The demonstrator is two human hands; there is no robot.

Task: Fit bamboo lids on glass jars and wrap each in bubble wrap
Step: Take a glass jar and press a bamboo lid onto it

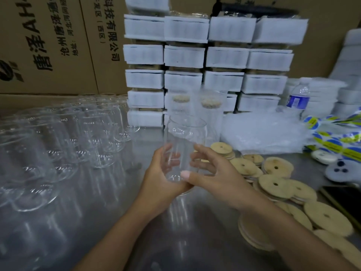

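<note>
I hold one clear glass jar (183, 137) upright above the metal table, its mouth open and without a lid. My left hand (162, 177) grips its lower part from the left and below. My right hand (211, 173) holds it from the right, thumb across the front and fingers curled behind the glass. Several round bamboo lids (277, 184) with a small centre hole lie scattered on the table to the right. A heap of bubble wrap (261, 132) sits behind the lids. Two lidded jars (209, 112) stand just behind the held one.
Several empty glass jars (64, 137) crowd the left of the table. A wall of jars wrapped in white foam (205, 55) is stacked at the back, with cardboard boxes (48, 42) behind. A water bottle (298, 98), printed tape rolls (338, 137) and a phone (343, 198) lie right.
</note>
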